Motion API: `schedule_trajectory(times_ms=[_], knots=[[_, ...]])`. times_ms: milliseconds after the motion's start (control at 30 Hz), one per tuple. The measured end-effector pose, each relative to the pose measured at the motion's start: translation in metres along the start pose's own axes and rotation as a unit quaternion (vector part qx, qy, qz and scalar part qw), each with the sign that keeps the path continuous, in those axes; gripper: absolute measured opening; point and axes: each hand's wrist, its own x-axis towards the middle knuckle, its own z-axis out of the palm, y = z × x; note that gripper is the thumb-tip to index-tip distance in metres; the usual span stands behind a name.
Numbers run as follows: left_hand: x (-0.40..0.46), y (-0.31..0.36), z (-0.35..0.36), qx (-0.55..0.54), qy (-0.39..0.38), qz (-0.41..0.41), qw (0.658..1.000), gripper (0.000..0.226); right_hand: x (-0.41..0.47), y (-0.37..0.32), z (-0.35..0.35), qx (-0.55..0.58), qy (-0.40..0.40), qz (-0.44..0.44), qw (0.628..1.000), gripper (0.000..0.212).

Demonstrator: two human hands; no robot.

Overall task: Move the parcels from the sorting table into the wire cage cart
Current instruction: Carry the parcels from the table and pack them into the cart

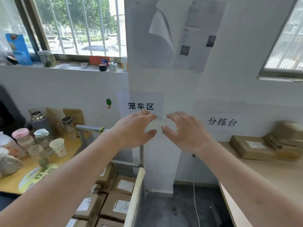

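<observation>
Two empty hands (159,128), fingers loosely spread, hover between cart (134,199) and table (262,169).

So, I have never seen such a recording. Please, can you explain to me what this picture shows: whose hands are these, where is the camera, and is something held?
There is no machine here. A person wears one camera on the head, looking forward and down, so you see their own two bare arms. The left hand and the right hand are raised in front of the white wall, fingers loosely curled, and they hold nothing. At the right stands the sorting table, with brown parcels stacked near the wall. At the lower left is the cage cart, already holding several labelled boxes. Further left, a side table carries cups and jars.
</observation>
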Motion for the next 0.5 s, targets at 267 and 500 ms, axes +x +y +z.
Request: schedule_trajectory(times_ms=[267, 500], knots=[[0.098, 0.085, 0.043, -0.019, -0.023, 0.088, 0.996, 0.057, -0.015, 0.113, -0.035, -0.003, 0.016, 0.076, 0.997, 0.061], [0.175, 0.154, 0.09, -0.029, -0.046, 0.151, 0.987, 0.054, -0.025, 0.207, -0.048, -0.017, 0.016, 0.154, 0.988, 0.059]])
